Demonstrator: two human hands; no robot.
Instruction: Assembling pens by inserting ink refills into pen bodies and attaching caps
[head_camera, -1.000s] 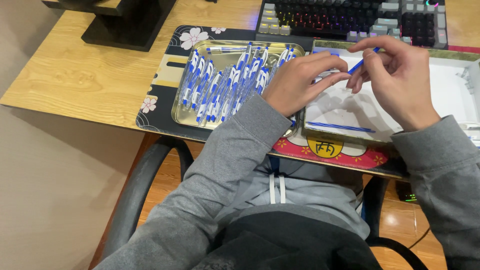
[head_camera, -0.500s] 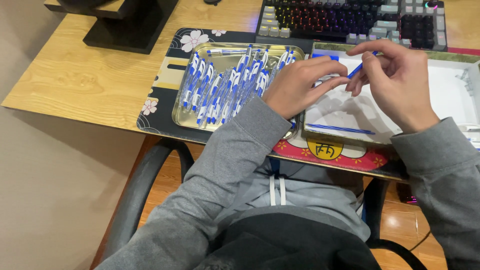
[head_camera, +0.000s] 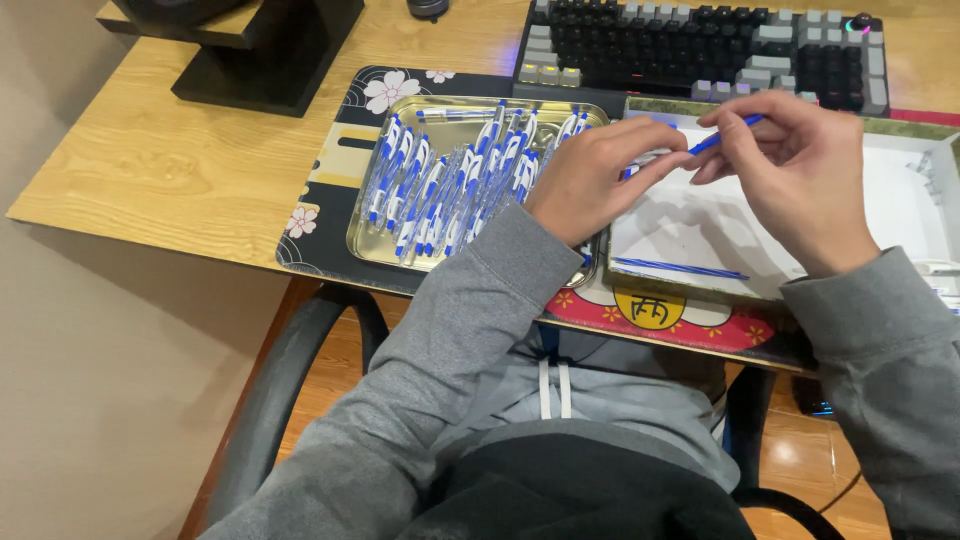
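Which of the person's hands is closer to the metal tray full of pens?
Left. The left hand hangs over the metal tray's right edge; the right hand is farther right, above the white tray.

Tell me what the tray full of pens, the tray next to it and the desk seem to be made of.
Pen tray: likely metal, shiny gold-toned finish, with mirror-like glare on its rim. White tray: probably plastic, matte white with smooth moulded walls; painted metal is possible. Desk: wood-look surface, light grain, probably laminate, with a thin flat edge.

pen (head_camera: 728, 132) mostly hidden inside hands (head_camera: 700, 175)
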